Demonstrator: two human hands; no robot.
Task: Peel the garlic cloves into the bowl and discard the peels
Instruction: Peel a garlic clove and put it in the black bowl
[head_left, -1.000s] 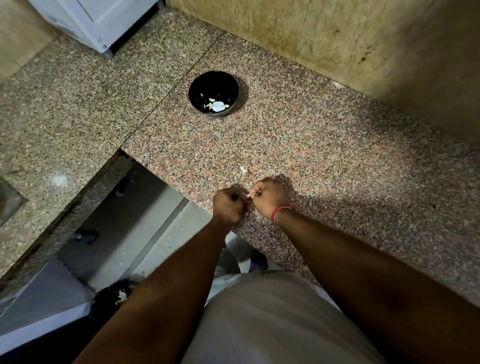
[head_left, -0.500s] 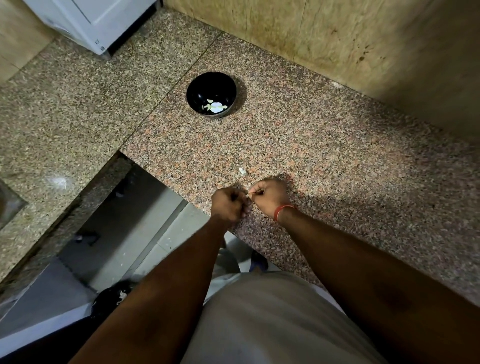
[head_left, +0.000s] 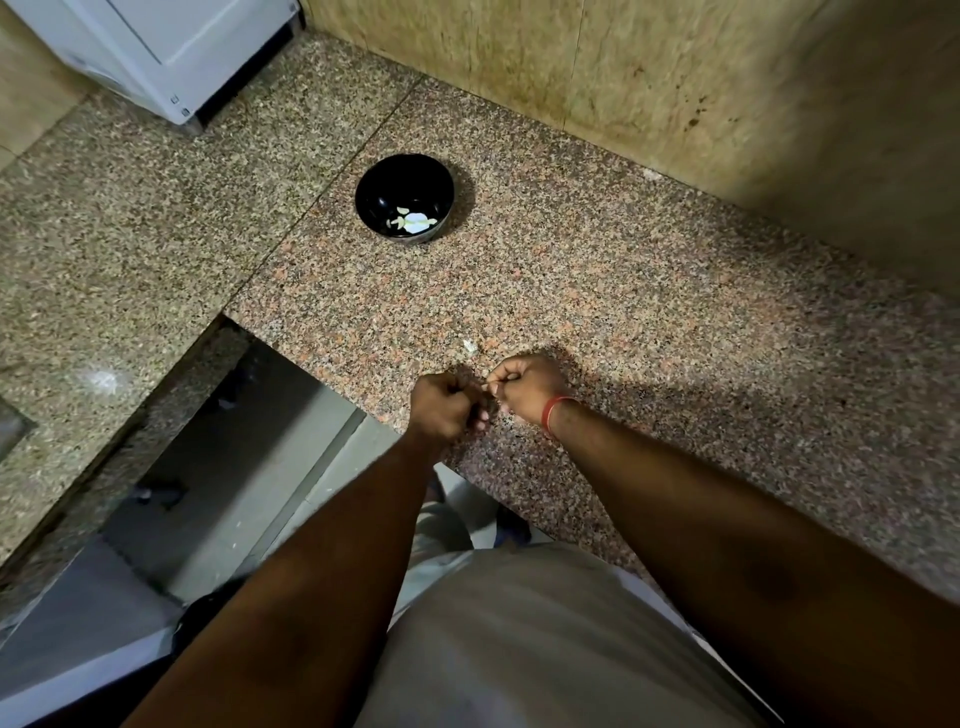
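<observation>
Hands unmoved; left hand (head_left: 445, 405), right hand (head_left: 529, 385) curled, pinching garlic clove (head_left: 487, 387).

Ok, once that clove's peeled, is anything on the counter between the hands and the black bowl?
Almost nothing: only a small pale scrap lies on the speckled granite counter, just beyond the hands. The left hand and right hand pinch the garlic clove together; the round black bowl sits farther back, apart.
</observation>
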